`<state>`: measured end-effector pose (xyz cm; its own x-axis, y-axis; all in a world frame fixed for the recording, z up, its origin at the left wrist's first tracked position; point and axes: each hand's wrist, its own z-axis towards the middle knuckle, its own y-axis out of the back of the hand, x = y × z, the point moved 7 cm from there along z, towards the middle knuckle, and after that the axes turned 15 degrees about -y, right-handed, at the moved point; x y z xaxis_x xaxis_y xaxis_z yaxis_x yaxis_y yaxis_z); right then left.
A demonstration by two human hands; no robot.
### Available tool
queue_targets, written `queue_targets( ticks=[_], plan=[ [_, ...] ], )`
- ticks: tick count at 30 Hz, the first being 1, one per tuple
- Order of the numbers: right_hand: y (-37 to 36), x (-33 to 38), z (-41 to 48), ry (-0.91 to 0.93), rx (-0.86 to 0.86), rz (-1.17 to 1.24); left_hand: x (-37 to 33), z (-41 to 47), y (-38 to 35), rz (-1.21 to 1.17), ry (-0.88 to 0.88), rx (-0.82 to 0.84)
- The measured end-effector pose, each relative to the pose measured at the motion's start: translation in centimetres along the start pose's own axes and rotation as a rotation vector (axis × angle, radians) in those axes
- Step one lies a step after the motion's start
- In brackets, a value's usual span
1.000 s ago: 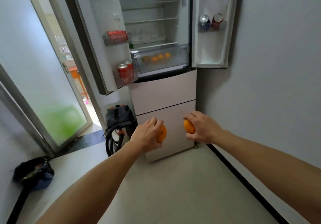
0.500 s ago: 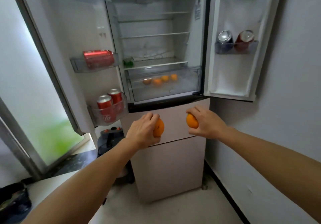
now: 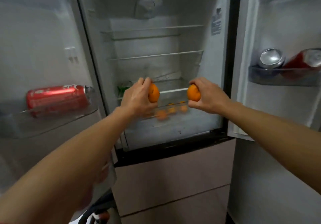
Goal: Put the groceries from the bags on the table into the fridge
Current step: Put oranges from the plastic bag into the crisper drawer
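Orange in each hand, both up in front of the open fridge (image 3: 205,64). My left hand (image 3: 137,98) has its fingers curled over the left orange (image 3: 154,93), and about half the fruit shows past my knuckles. My right hand (image 3: 208,95) wraps the right orange (image 3: 193,93) the same way, with the fruit peeking out toward the middle. The two are held in the air, apart from each other, just above the front of the drawer (image 3: 173,131). A few more oranges (image 3: 162,115) lie in there, blurred behind the clear front.

I judge these light, an easy one-hand load each. The fruit is firm with a little give in the rind, and the dimpled skin should grip well, so no hard squeeze is needed. The best hold is round the widest part, fingers spread. They're round, so they'll roll once released, and a drop could bruise them. Better to set them low among the others. I can't tell whether the drawer is out far enough to take them.
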<state>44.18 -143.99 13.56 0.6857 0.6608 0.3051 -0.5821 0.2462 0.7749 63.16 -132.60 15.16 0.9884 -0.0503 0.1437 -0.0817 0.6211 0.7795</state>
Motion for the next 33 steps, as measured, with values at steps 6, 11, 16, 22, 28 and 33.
queue_targets(
  ticks=[6,11,16,22,28,33],
  plan=[
    [-3.9,-0.7,10.3,-0.014,0.062,-0.073,5.7,5.5,-6.8,0.066,0.024,0.254],
    [-11.9,-0.5,15.8,0.08,0.417,-0.337,9.5,7.1,-13.4,0.064,0.077,0.554],
    [-20.7,-1.5,18.6,0.178,0.646,-0.537,12.3,7.6,-19.0,0.092,0.136,0.825],
    [-28.0,-2.1,20.2,0.276,0.84,-0.669,15.3,6.1,-24.4,0.036,0.243,1.105],
    [-30.3,-2.1,20.5,0.288,0.926,-0.638,17.2,5.7,-27.5,-0.021,0.282,1.163],
    [-31.4,-2.2,20.0,0.286,0.952,-0.598,17.3,4.7,-29.0,-0.056,0.289,1.215]
  ],
)
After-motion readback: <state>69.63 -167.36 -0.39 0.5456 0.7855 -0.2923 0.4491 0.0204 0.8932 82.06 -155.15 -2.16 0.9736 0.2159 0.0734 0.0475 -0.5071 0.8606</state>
